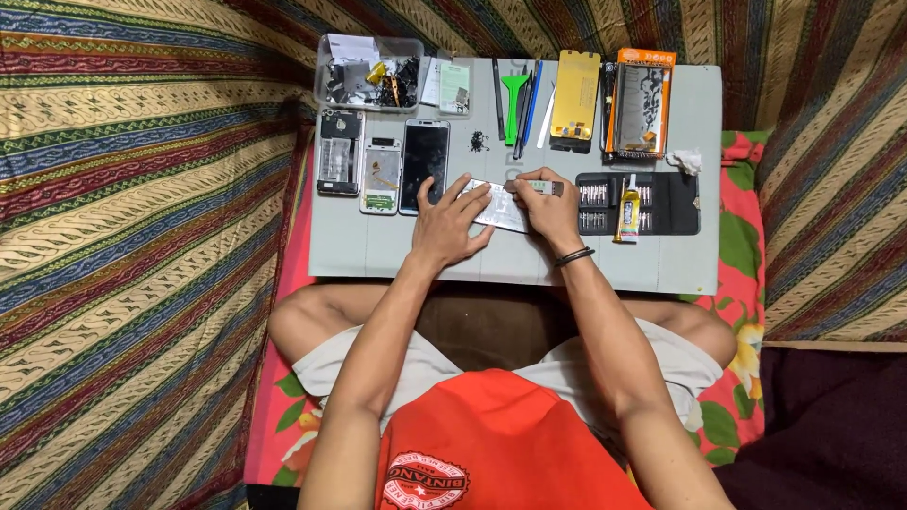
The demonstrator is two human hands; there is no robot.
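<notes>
While your left hand (448,223) lies flat with its fingers (475,200) spread and released, pressing down on the pale phone panel (498,210) at the middle of the grey worktop (529,264), your right hand (548,203) has its fingers clenched around a small grey tool (540,187) held at the panel's upper edge. Just left of that panel lie a dark phone (424,165), an opened phone body (381,177) and a rear frame (339,151) — and to the right sits a black bit case (661,203) with a glue tube (627,210) on it, while a clear parts box (368,74), green pry tools (514,99) and an orange package (641,102) line the far edge.
</notes>
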